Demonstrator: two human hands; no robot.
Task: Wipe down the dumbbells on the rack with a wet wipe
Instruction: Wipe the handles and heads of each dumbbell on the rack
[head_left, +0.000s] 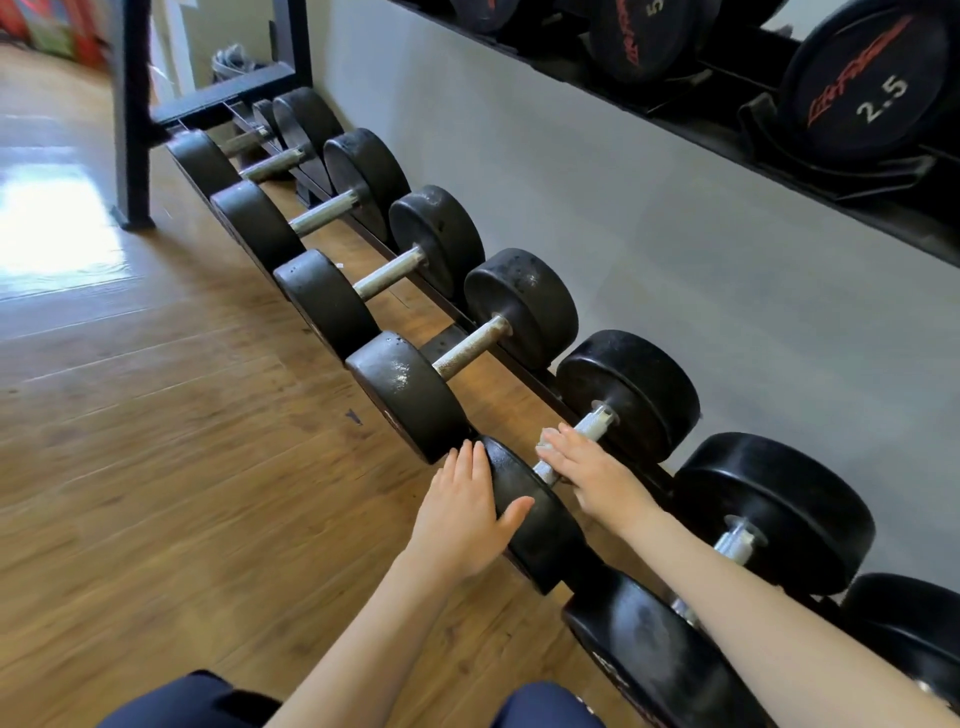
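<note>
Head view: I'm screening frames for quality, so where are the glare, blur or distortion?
Head view: blown-out glare on the floor at left; motion blur top left; wide-angle bending of the dumbbell row; both hands fairly sharp.

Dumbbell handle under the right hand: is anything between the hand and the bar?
Something pale, likely the wipe, peeks from under the right hand on the handle. Left hand rests directly on the dumbbell's near weight.

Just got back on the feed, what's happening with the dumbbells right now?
A person crouches at a low floor rack of black dumbbells. The left hand rests flat on the near head of one dumbbell, steadying it. The right hand presses a wet wipe along that dumbbell's metal handle; only a white edge of it shows.
</note>
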